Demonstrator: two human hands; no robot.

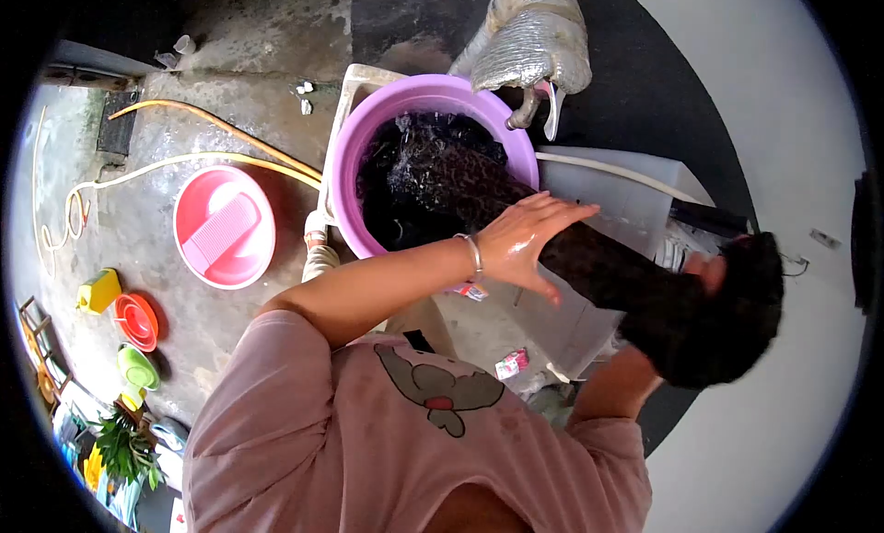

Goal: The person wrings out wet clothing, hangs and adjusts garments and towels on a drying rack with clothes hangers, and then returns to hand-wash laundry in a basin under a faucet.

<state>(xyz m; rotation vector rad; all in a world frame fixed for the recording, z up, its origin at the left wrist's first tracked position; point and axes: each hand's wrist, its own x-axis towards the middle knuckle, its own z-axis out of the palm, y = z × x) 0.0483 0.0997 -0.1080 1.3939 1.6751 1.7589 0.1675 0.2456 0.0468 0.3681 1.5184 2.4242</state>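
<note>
One purple tub [346, 178], top middle, holds water [413, 128]. Left hand [520, 241], spread, touches dark cloth [603, 268]; right hand [708, 272] grips it.

The left hand [517, 245] lies spread against a dark patterned cloth [599, 268] bunched in the right hand [707, 273]; beyond the left hand the cloth runs into a purple tub [346, 197], and well left of both hands a pink basin [250, 264] holds a ridged board [221, 234]

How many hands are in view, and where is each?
2: the left hand over the dark cloth, near the purple tub; the right hand farther right, partly hidden by that cloth.
</note>
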